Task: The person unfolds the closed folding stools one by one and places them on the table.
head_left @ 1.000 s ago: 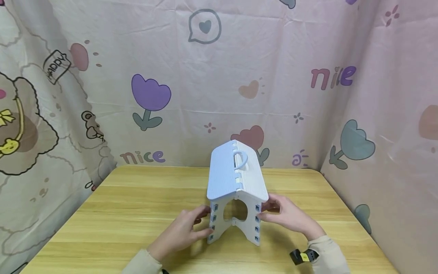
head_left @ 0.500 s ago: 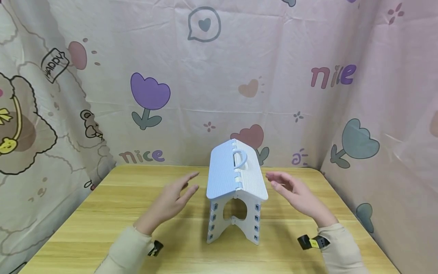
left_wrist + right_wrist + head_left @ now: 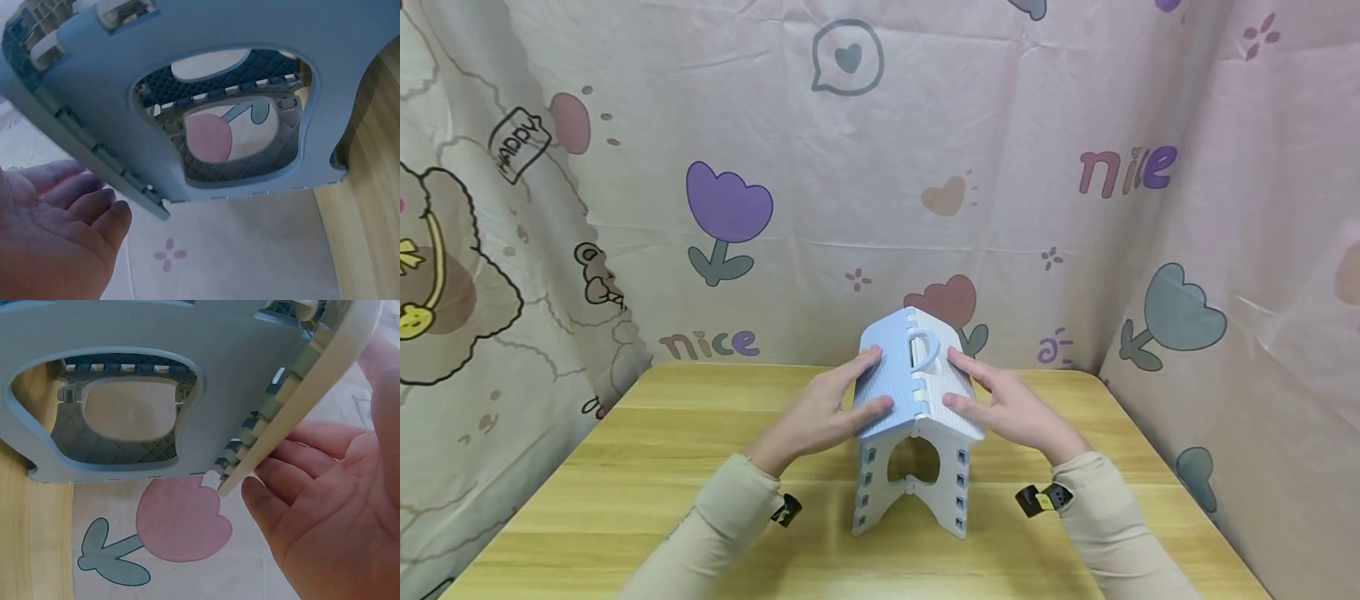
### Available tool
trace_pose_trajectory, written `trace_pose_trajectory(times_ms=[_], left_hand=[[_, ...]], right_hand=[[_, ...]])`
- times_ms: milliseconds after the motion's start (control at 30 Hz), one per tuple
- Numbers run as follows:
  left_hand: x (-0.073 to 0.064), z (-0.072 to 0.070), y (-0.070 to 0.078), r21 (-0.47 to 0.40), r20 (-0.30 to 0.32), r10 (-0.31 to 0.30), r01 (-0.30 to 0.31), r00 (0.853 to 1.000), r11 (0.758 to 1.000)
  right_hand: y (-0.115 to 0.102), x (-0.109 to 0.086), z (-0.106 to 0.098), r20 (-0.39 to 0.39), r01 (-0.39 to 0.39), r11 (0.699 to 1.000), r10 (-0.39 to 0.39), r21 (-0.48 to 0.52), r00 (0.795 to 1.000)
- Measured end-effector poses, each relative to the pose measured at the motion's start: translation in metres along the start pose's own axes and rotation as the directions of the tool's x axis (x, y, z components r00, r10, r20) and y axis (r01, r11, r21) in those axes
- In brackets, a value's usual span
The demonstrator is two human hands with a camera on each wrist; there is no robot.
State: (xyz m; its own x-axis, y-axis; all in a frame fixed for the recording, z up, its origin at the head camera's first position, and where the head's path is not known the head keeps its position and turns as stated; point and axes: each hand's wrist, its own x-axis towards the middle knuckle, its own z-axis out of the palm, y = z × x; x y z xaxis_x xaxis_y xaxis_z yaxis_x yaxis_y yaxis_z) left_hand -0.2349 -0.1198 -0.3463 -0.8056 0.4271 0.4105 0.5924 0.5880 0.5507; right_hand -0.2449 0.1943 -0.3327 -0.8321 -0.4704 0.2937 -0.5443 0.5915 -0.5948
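A folding step stool (image 3: 910,454) stands partly folded on the table, its two top panels sloping down from a hinged ridge like a roof. The left panel is light blue, the right one white, and a loop handle (image 3: 937,350) sits at the ridge. My left hand (image 3: 823,408) rests on the blue panel (image 3: 891,358), thumb and fingers spread. On the white panel (image 3: 942,375) lies my right hand (image 3: 1018,412) in much the same way. In both wrist views, fingers lie along the panels' outer edges, below the slope. A leg frame (image 3: 244,25) with a large cutout shows underneath.
The stool stands on a wood-grain table (image 3: 700,500). A printed cloth (image 3: 820,167) hangs behind it and along both sides. Each wrist wears a black strap, the right strap (image 3: 1043,500) with a yellow label.
Both hands left the stool's lower legs, rose apart beside it, then came inward onto the two top panels. The stool has stayed nearly in place.
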Motion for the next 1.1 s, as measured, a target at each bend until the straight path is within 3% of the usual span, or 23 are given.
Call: trace_pose_trajectory(times_ms=[400,667,1100], left_hand=[[0.0006,-0.0014,0.0049,-0.048,0.019,-0.036,0.037,0.999,0.998],[0.0039,0.0016,0.0076,-0.035,0.081,-0.063,0.066,0.995,0.997],[0.0063,0.0000,0.0086,-0.015,0.082,-0.065,0.066,0.995,0.998]], right_hand=[[-0.0014,0.0021,0.0016,0.018,0.002,1.000,-0.003,0.030,1.000],[0.0044,-0.0032,0.0031,0.004,-0.011,1.000,0.011,0.027,1.000],[0.0026,0.0000,0.0015,-0.023,-0.030,0.999,0.030,-0.015,0.999]])
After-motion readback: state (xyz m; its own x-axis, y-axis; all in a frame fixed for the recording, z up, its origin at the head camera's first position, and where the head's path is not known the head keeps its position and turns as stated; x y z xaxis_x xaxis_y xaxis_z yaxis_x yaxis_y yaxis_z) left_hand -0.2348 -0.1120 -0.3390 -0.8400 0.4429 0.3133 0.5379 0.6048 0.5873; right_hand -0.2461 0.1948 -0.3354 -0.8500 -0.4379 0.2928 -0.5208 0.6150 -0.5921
